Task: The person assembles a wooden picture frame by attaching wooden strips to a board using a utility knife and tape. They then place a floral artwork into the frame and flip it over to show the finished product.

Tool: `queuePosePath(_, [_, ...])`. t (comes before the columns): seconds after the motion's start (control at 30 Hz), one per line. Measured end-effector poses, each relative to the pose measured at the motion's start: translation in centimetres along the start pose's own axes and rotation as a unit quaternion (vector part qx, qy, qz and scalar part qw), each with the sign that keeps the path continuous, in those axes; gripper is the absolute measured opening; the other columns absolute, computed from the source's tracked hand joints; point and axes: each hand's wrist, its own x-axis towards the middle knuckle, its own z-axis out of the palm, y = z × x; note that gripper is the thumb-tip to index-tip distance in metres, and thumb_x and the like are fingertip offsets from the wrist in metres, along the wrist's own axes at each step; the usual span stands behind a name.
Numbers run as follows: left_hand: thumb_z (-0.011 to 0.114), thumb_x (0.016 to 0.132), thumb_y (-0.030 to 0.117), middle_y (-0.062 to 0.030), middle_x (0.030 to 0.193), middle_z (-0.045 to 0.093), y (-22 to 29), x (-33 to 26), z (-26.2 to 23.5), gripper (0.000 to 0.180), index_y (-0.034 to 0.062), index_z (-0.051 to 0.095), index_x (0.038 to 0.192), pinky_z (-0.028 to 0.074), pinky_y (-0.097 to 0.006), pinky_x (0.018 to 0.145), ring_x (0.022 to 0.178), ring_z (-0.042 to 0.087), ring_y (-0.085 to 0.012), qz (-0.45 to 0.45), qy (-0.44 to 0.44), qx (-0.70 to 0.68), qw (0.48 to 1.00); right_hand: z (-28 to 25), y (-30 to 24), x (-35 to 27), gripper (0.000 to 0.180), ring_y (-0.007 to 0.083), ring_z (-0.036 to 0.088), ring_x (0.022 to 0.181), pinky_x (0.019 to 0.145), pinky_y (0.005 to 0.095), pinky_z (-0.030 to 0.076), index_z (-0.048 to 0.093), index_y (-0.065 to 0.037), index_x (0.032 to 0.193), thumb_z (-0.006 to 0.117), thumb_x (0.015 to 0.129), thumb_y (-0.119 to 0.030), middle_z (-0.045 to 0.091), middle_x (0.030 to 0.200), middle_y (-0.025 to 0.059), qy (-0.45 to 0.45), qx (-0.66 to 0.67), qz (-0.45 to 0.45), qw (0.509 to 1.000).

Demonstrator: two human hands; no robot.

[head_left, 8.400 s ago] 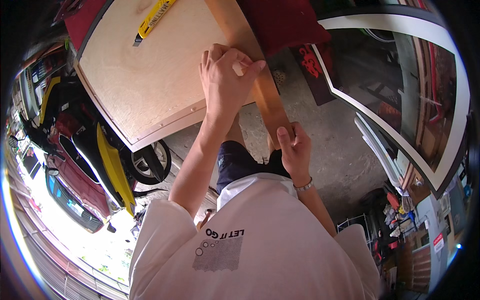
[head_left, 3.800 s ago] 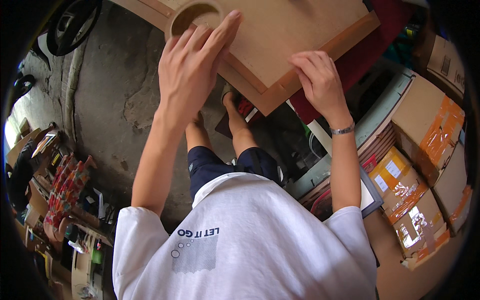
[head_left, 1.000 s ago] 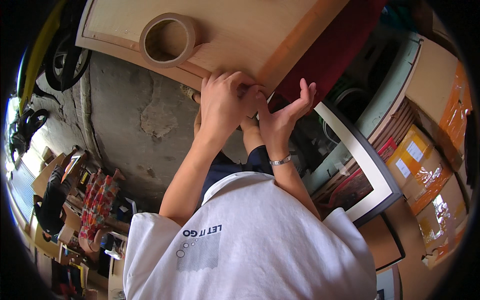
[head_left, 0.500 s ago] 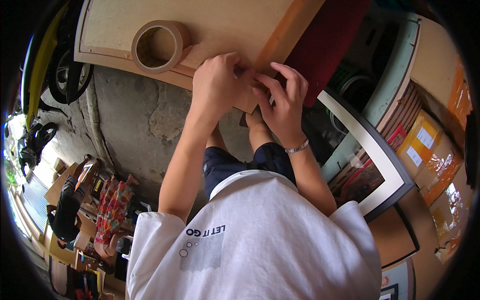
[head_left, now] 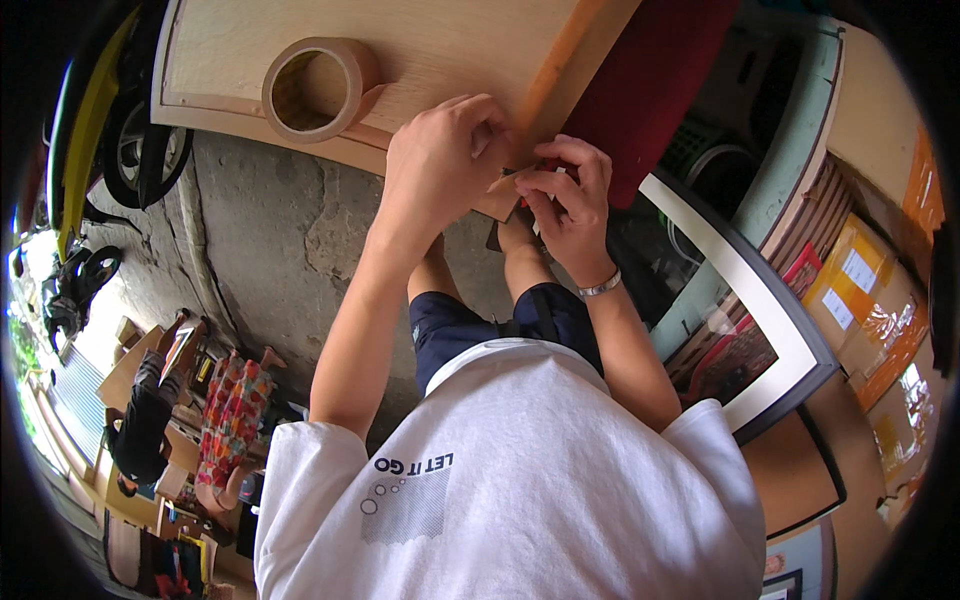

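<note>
On the pale wooden board (head_left: 440, 50) stands a wide roll of brown packing tape (head_left: 366, 82). From it a strip runs along the board's near edge and passes beneath my left hand (head_left: 445, 150). That hand is closed, its fingers curled over the tape by the board's corner, fingertips partly hidden. A loose brown flap of tape (head_left: 495, 202) hangs below the corner. My right hand (head_left: 572, 200) is to the right of it, thumb and forefinger pinched at the flap's edge, the other fingers bent. Small dark and red bits show near these fingertips, too small to name.
Right of me are a framed panel with a white border (head_left: 740, 270) and taped cardboard boxes (head_left: 860, 275). Dark red cloth (head_left: 650, 95) lies beyond the board's right edge. A motorbike wheel (head_left: 140, 155) stands at left over concrete floor (head_left: 270, 230). Two people are farther off at lower left.
My right hand's thumb and forefinger, more spread before, have drawn together at the tape. My left hand has lifted slightly at the board's corner, and the brown flap has shifted.
</note>
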Motion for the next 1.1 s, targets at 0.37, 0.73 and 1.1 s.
queuePosePath(0.37, [0.076,0.087,0.008,-0.0092,0.083,0.074,-0.8,-1.3,1.3,0.016,-0.0016,0.074,0.1,0.056,-0.03,0.069,0.073,0.071,-0.0161,0.011,0.086,-0.017,0.996,0.4,0.5,-0.9,0.061,0.0369,0.044,0.131,0.106,0.052,0.034,0.056,-0.011,0.133,0.082,0.085,-0.039,0.049,0.143,0.0172,0.066,-0.073,0.09,0.991])
queuePosePath(0.73, [0.075,0.091,0.026,-0.0106,0.072,0.069,-0.2,0.1,-0.5,0.028,-0.0009,0.077,0.097,0.05,-0.033,0.061,0.065,0.066,-0.0166,-0.062,0.001,-0.016,0.998,2.2,0.0,0.3,0.075,0.0444,0.035,0.141,0.114,0.0592,0.026,0.05,-0.007,0.139,0.081,0.084,-0.048,0.04,0.151,0.0233,0.127,-0.083,0.156,0.976])
queuePosePath(1.1, [0.079,0.082,0.028,-0.0097,0.072,0.072,-0.7,1.2,0.0,0.025,0.0049,0.079,0.091,0.052,-0.035,0.063,0.065,0.069,-0.0225,-0.04,-0.011,0.05,0.998,2.6,-0.9,0.7,0.098,0.049,0.023,0.149,0.12,0.0633,0.017,0.032,-0.003,0.151,0.08,0.083,-0.055,0.027,0.158,0.031,0.136,-0.076,0.193,0.969])
